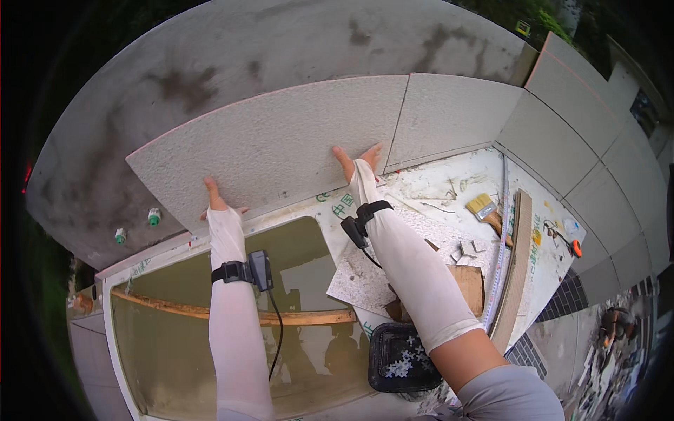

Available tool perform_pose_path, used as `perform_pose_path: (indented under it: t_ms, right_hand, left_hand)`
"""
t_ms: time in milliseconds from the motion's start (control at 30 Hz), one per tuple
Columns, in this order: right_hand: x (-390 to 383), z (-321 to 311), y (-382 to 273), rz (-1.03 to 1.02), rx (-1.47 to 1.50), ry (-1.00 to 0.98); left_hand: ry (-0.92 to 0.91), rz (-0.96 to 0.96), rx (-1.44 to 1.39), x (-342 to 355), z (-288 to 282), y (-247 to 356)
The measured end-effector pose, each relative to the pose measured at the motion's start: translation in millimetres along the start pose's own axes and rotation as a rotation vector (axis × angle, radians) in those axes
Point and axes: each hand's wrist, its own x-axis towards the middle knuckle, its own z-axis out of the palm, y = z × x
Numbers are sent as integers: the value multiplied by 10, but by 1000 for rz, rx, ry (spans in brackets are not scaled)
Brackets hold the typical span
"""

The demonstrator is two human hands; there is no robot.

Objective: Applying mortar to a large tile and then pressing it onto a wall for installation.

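A long, grey, rough-faced wall tile (281, 130) stands against the concrete wall, beside another grey tile (449, 112) on its right with a narrow dark joint between them. Low on the long tile's face, my left hand (215, 200) rests with its thumb stretched up; its other fingers spread by the bottom edge and are partly hidden. My right hand (357, 163) presses near the tile's lower right corner, thumb and fingers apart. White sleeves cover both forearms, each with a black strapped device at the wrist.
A white-rimmed basin (109, 330) holds murky water, crossed by a wooden strip (309, 318). On the white ledge lie a brush (483, 208), a long narrow strip (518, 259) and an orange-and-black tool (576, 248). A black tray (377, 351) holds cross-shaped spacers. Green-capped pipe stubs (154, 217) protrude from the wall.
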Motion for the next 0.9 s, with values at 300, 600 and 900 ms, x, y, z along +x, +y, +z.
perform_pose_path:
  t_ms: [300,600,900]
  right_hand:
    - [-105,-84,-75,139,106,-65]
    - [-43,-79,-61,151,66,-95]
    - [-48,-63,-164,158,85,-97]
  left_hand:
    - [-49,-47,-4,-278,90,62]
    - [96,-120,-119,-248,196,98]
    - [-106,-10,25,-233,218,223]
